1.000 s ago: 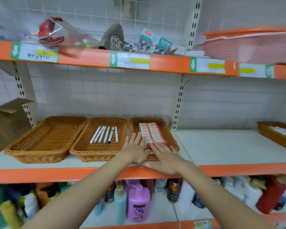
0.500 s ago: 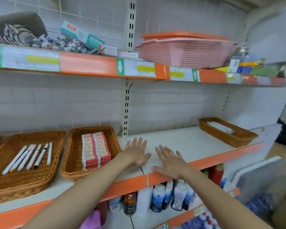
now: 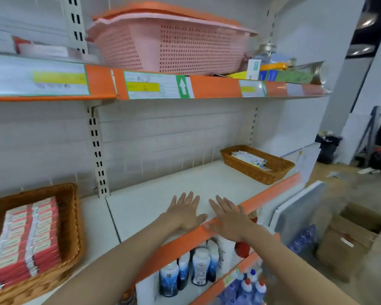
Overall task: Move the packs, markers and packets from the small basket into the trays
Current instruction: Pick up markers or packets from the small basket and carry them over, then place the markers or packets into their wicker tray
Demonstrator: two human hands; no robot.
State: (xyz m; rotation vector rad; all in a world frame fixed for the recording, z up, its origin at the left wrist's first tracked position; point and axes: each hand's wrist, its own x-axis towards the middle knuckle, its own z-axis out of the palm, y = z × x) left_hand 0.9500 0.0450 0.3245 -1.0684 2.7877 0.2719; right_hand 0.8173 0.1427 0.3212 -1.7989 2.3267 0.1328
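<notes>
far right, small basket [image 3: 256, 167] contents blurred, both hands [image 3: 186, 213] flat.

Both forearms bare (no sleeves, watch or rings visible).

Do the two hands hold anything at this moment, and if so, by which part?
Nothing is held. The left hand and the right hand are both open, fingers straight, over the front edge of the white shelf.

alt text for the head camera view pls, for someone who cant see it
Two empty hands, left hand and right hand, reach flat over a bare white shelf. A wicker tray of red packs sits at left, and a small basket holding packets at far right.
</notes>
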